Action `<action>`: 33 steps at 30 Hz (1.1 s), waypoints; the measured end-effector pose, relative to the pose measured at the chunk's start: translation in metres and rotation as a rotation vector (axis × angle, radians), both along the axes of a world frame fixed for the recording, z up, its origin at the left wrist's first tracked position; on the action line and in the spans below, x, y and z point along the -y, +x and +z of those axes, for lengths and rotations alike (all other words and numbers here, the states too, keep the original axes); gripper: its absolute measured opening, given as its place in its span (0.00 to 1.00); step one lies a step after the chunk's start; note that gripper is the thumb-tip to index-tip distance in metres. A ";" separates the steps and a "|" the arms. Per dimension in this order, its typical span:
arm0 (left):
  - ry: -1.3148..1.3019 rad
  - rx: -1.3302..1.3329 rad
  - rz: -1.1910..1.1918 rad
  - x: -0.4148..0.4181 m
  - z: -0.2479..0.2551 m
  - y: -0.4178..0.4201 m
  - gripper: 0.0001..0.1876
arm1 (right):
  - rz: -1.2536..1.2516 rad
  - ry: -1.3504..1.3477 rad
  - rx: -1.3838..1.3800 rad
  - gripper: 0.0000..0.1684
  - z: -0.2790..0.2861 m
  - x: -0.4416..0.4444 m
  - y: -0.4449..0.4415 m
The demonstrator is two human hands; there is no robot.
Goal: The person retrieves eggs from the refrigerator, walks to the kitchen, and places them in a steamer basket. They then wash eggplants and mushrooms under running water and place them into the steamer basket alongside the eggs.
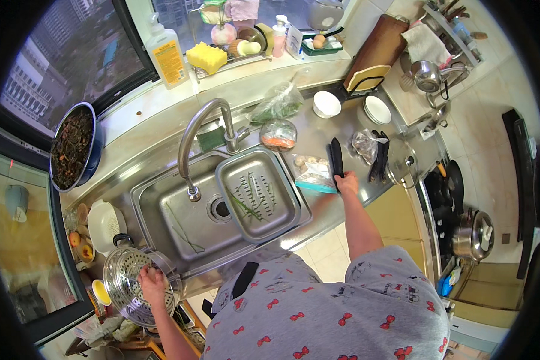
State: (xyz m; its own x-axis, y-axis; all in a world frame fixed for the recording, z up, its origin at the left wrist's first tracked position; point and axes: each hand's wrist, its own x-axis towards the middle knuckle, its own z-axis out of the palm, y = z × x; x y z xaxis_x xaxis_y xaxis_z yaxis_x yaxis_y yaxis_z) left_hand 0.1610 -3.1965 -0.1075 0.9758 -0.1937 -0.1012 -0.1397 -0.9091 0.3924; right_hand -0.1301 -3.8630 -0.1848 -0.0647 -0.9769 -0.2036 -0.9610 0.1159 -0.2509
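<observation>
My left hand (152, 287) is over a stainless steel steamer pot (122, 270) with a perforated insert, left of the sink. Its fingers are curled near the middle of the insert; whether they grip anything I cannot tell. On the steel counter right of the sink, my right hand (347, 182) grips the near end of a long, dark, slender item (336, 155), seemingly a vegetable. Just left of it lies a zip bag of pale lumpy food (314, 170). More long dark pieces (380, 157) and a knotted plastic bag (365, 146) lie to the right.
A steel drain basket (292, 211) with green scraps sits in the sink (162, 225), beside the arched faucet (191, 135). White bowls (327, 104), bagged carrots (280, 138) and a glass lid (404, 162) occupy the counter. A lidded pot (472, 236) stands on the stove.
</observation>
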 end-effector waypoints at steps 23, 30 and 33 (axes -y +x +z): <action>-1.646 -1.493 0.513 0.271 -0.074 -0.013 0.20 | 1.394 0.014 0.410 0.19 0.092 -0.254 0.180; -1.610 -1.273 0.793 0.253 -0.097 0.031 0.16 | 1.499 -0.578 -0.421 0.35 0.074 -0.130 0.262; -1.613 -1.364 0.714 0.256 -0.106 0.048 0.17 | 1.595 -0.620 -0.796 0.38 0.071 -0.091 0.274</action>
State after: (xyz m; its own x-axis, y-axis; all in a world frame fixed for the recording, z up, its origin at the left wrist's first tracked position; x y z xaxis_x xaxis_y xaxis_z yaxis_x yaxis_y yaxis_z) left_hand 0.2088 -3.4521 -0.2133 0.4022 -0.5372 -0.7413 0.8895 0.4210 0.1775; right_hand 0.1436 -3.7715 -0.1138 0.9655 -0.1226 -0.2296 0.0400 -0.8018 0.5963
